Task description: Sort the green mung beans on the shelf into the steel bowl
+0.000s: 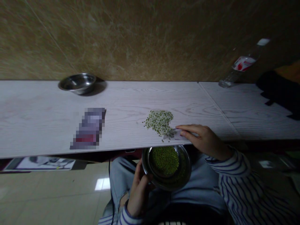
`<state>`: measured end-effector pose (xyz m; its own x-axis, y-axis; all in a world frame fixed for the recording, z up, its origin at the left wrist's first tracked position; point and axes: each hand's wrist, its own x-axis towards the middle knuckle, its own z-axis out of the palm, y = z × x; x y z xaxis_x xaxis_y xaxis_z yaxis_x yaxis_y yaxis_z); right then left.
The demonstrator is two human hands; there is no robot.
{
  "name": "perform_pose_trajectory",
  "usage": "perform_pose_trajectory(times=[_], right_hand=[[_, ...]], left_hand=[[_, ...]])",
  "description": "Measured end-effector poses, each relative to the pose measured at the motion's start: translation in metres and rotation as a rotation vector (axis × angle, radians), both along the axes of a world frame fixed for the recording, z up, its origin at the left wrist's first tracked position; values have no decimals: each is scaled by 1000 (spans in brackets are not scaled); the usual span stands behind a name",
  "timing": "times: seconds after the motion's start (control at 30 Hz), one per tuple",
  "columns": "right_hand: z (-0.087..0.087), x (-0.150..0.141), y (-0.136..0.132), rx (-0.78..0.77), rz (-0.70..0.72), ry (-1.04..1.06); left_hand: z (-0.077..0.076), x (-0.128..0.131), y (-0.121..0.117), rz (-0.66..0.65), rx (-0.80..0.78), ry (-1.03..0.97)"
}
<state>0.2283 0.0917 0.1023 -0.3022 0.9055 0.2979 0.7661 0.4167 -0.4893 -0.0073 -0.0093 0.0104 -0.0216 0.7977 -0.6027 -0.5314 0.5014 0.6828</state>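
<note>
A steel bowl [182,178] half full of green beans sits just under the table's front edge, and my left hand [138,190] grips its rim from the left. A loose pile of green beans [159,121] lies on the pale wooden table [47,125] above it. My right hand [205,140] rests on the table edge to the right of the pile, its fingers pressed flat on a small pale card [174,134] whose tip touches the beans.
An empty steel bowl [77,83] stands at the back left near the wall. A blurred flat packet [90,128] lies left of the beans. A plastic bottle [241,67] stands at the back right, beside dark cloth [278,90].
</note>
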Motion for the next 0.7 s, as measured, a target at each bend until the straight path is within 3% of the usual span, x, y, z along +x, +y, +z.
perform_pose_trajectory(times=[0.4, 0.7], right_hand=[[5, -5, 7, 49, -61, -5], [8, -17, -7, 92, 80, -99]], left_hand=[[-3, -4, 1, 8, -1, -25], [-5, -2, -1, 8, 7, -20]])
